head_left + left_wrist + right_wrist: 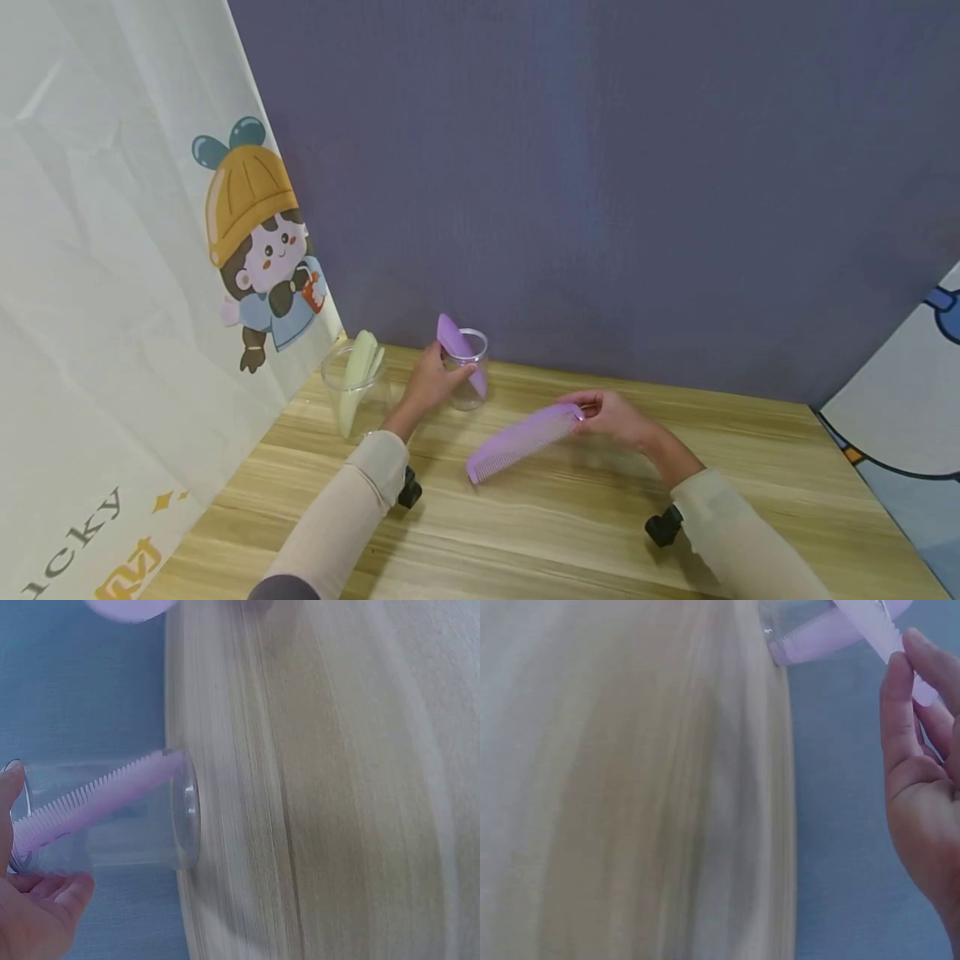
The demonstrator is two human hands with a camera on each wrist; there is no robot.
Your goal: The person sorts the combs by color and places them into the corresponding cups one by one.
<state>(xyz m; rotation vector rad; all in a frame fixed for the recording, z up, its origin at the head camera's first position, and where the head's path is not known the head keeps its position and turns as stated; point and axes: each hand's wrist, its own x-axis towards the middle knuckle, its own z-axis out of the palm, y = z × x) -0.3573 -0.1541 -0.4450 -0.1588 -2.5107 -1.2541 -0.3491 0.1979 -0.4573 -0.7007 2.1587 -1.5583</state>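
Note:
My left hand [435, 379] grips a clear plastic cup [467, 396] near its rim, thumb on one side and fingers on the other. Inside that cup a purple comb [452, 337] leans at a slant, its upper end above the rim; the left wrist view shows its teeth through the wall. With thumb and fingers my right hand [611, 417] pinches one end of a second purple comb [525, 437]. This comb hangs over the table, teeth downward, its free end toward the left. In the right wrist view it crosses in front of the cup.
Left of my left hand stands another clear cup [327, 379] with pale green combs or similar flat pieces [360, 367] in it. A dark blue-grey panel [570, 183] rises behind the wooden table [600, 517]. A white printed sheet [112, 292] borders the left side.

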